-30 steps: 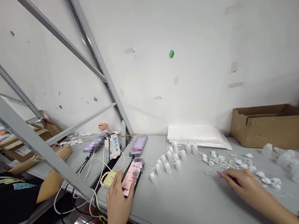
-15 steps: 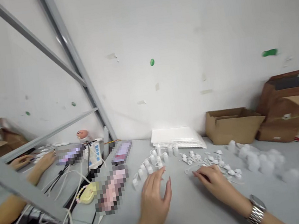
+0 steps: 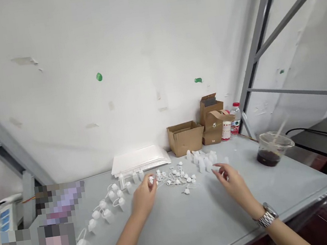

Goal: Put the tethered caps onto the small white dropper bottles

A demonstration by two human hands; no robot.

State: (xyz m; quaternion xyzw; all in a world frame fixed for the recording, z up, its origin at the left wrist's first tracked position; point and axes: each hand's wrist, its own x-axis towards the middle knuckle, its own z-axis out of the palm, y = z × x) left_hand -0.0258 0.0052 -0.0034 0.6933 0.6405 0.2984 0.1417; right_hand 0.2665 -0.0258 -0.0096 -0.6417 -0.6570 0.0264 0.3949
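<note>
At the left edge of a pile of small white caps with strap loops (image 3: pixel 175 176), my left hand (image 3: pixel 143 197) has its thumb and fingers closed on a white cap (image 3: pixel 151 179). My right hand (image 3: pixel 231 178) reaches toward a cluster of small translucent white bottles (image 3: pixel 202 163). Its thumb and forefinger are apart, close to the nearest bottle, and I see nothing between them. Left of my left hand, several small bottles with caps and straps (image 3: pixel 106 214) stand in a loose group on the grey table (image 3: pixel 172 234).
Behind the caps lies a stack of white sheets (image 3: pixel 141 159). An open cardboard box (image 3: pixel 185 141), a brown paper bag (image 3: pixel 212 130) and a red-capped bottle (image 3: pixel 235 119) stand by the wall. At right is a plastic cup of dark drink (image 3: pixel 271 152); blurred phones (image 3: pixel 63 206) lie left.
The view has swung to the right. My left hand has moved from the capped bottles to the caps and closed on one. My right hand has gone from the caps toward the loose bottles.
</note>
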